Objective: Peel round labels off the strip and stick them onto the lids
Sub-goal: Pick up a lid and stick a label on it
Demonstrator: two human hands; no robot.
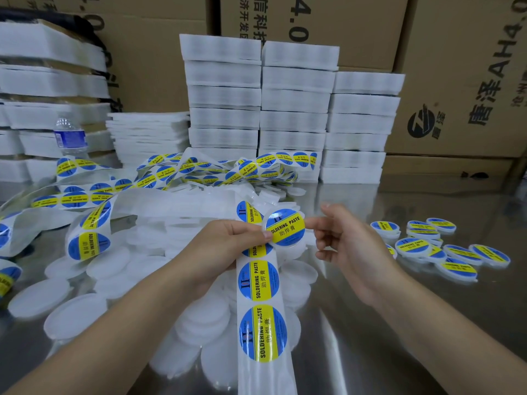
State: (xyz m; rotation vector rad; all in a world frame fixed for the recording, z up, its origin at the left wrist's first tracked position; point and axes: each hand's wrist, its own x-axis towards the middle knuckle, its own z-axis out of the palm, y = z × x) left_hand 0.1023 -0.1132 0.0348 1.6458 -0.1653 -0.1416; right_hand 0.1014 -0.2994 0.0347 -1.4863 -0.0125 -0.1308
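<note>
A steel table [399, 323] with a dull shine runs back to stacked white foam pads [293, 109] and printed cardboard cartons [456, 67]; a water bottle [70, 135] stands at the far left. Above a heap of bare lids [85, 309], the left hand [225, 246] pinches one lid [286, 236] under its thumb, its blue-and-yellow label [285, 223] facing up, with the strip [258, 309] trailing toward the camera. The right hand [342, 240] touches the lid's edge with an outstretched forefinger, the other fingers loosely curled. Finished lids [427, 246] lie scattered to the right, and more strip lies tangled behind.
</note>
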